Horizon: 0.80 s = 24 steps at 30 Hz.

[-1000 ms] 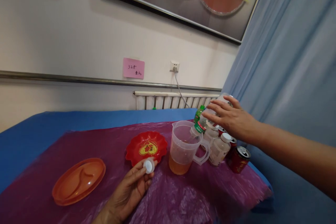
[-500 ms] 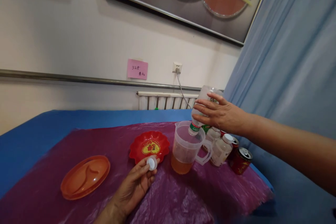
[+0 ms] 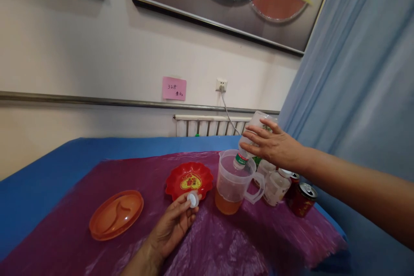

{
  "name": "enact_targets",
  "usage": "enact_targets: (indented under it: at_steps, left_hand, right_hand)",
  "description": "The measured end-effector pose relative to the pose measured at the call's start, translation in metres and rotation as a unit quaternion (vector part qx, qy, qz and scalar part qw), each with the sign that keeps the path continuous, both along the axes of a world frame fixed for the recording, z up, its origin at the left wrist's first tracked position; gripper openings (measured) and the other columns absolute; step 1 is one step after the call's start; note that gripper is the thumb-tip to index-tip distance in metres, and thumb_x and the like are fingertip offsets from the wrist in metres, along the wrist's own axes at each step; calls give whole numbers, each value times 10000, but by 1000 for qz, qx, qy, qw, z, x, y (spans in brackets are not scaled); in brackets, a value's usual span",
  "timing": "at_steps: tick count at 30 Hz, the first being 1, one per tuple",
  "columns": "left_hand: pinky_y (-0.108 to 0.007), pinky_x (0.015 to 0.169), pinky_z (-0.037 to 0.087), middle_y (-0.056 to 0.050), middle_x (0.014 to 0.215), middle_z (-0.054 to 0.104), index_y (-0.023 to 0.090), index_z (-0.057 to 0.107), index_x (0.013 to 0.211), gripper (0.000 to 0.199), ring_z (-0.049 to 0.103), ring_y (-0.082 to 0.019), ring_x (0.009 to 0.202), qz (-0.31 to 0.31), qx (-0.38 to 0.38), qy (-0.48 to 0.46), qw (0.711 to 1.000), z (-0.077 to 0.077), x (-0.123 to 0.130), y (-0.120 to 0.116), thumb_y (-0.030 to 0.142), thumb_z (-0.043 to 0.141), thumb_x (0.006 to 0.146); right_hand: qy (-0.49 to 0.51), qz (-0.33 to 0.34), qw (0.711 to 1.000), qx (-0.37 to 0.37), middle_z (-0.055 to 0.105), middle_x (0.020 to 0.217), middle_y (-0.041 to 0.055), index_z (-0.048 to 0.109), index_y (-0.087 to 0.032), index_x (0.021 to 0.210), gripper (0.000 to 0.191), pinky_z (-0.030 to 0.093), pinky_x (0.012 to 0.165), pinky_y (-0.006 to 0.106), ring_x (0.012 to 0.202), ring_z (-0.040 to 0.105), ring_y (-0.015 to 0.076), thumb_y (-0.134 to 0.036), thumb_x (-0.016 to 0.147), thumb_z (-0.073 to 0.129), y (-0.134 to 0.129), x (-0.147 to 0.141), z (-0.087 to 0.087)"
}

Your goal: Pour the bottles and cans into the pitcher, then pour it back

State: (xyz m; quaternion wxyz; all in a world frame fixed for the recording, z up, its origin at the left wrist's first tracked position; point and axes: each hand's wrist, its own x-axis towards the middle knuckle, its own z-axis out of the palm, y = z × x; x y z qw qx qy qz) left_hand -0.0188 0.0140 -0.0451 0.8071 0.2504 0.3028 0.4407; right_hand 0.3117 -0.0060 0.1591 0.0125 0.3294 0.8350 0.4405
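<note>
Bottle (image 3: 256, 121), green label (image 3: 241, 159); note (image 3: 174, 89): "32"

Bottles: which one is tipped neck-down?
The bottle in the right hand: its neck points down into the jug. The white-capped bottle beside the jug stands upright on the purple sheet.

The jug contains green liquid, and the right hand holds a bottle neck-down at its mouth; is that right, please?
Not quite: the head view shows orange liquid in the jug; the right hand does hold a bottle neck-down at its mouth.
</note>
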Motion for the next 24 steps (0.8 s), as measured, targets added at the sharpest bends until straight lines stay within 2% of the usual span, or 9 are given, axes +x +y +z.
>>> enact_targets:
  at_steps: [8, 12, 16, 20, 22, 24]
  left_hand:
    - [-191, 645, 580, -50, 912, 769, 142, 716, 1010, 255, 722, -119, 692, 34, -7, 15, 999, 13, 4, -5, 47, 766, 778]
    - [-191, 643, 575, -56, 898, 769, 138, 720, 986, 222, 720, -119, 684, 52, -6, 37, 998, 22, 8, -15, 62, 774, 785]
    - [-193, 633, 556, -54, 873, 775, 141, 721, 946, 232, 725, -130, 687, 66, -23, 74, 995, 28, 13, -24, 83, 824, 747]
    - [-215, 681, 545, -42, 847, 776, 153, 721, 910, 264, 731, -150, 721, 87, -17, 118, 989, 27, 9, -22, 109, 870, 697]
    - [-227, 686, 531, -44, 825, 774, 160, 716, 895, 263, 733, -165, 740, 99, -17, 160, 982, 23, 0, -16, 174, 886, 695]
    - [-213, 639, 490, -32, 770, 760, 167, 706, 862, 259, 715, -156, 694, 82, -3, 172, 982, 16, -12, -11, 262, 888, 704]
  right_hand:
    - [35, -1, 999, 13, 657, 1348, 61, 624, -281, 1278, 388, 215, 1179, 519, 1357, 482, 253, -94, 944, 560, -2, 6, -3]
    - [54, -46, 997, 42, 662, 1319, 77, 620, -284, 1277, 417, 240, 1149, 532, 1272, 532, 269, -74, 926, 539, -5, 8, -5]
    - [65, -96, 993, 5, 676, 1229, 101, 624, -264, 1264, 411, 276, 1099, 520, 1166, 571, 283, -94, 892, 577, -11, 7, -9]
    - [67, -118, 991, -22, 681, 1173, 107, 643, -251, 1240, 397, 286, 1059, 517, 1094, 593, 289, -77, 898, 541, -12, 8, -11]
    - [81, -132, 988, -10, 676, 1194, 117, 643, -242, 1243, 416, 285, 1047, 516, 1099, 595, 296, -58, 887, 532, -12, 11, -11]
    - [131, -147, 980, 15, 666, 1230, 136, 624, -226, 1272, 426, 301, 1020, 508, 1111, 593, 312, -95, 869, 574, -12, 14, -12]
